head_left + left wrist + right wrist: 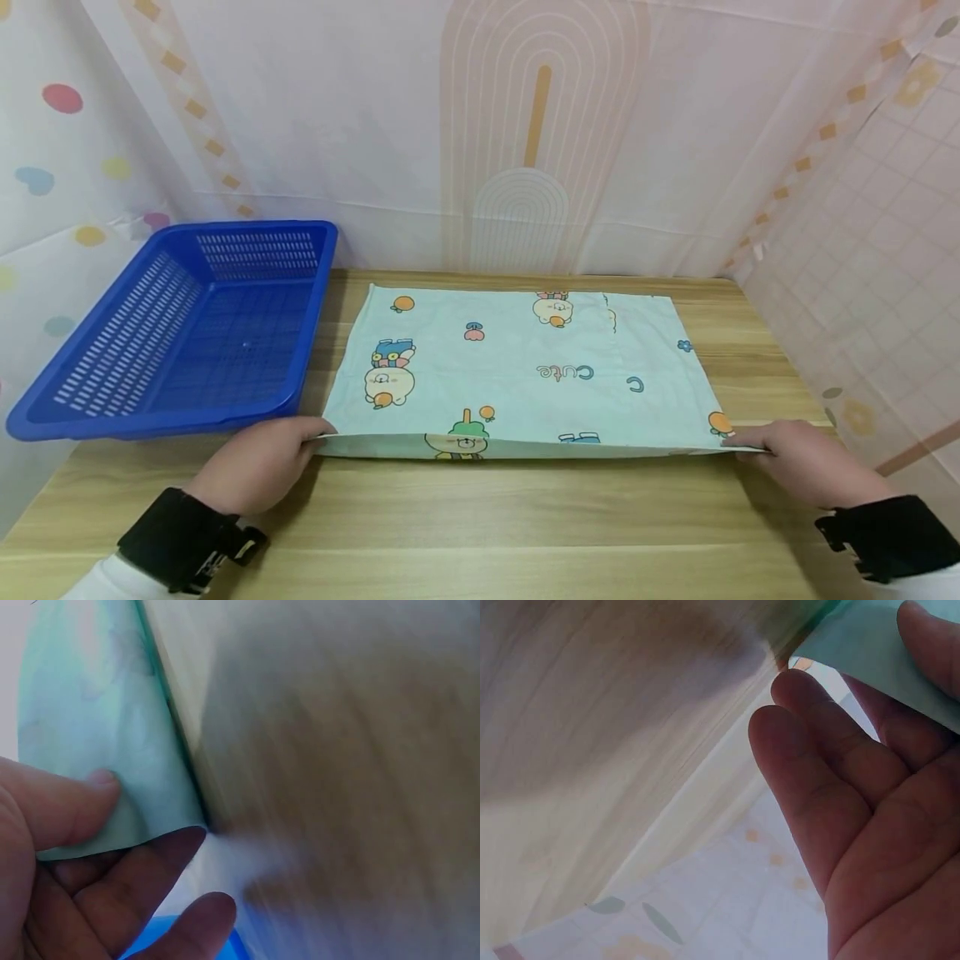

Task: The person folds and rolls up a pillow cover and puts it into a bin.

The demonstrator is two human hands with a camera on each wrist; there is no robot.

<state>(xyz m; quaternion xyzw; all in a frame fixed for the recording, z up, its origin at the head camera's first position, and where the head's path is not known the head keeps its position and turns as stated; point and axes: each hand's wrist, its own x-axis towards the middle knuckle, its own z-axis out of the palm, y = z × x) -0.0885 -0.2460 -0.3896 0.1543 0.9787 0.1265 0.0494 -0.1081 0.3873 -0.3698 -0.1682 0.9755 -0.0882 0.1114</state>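
Note:
A mint-green cloth (510, 358), printed with cartoon bears, oranges and letters, lies spread as a long rectangle on the wooden table. My left hand (258, 462) pinches its near left corner; in the left wrist view the thumb (79, 806) presses on top with fingers underneath. At the near right corner, my right hand (813, 462) grips the same edge. The right wrist view has that thumb (930, 645) over the cloth and other fingers stretched out below it. Between the hands the near edge is lifted, and a strip of its front side shows.
A blue plastic basket (318, 333) with slotted sides stands at the left, close beside the cloth and just beyond my left hand. Patterned fabric curtains (360, 108) hang at the back and both sides. The wooden tabletop (525, 517) extends in front of the cloth.

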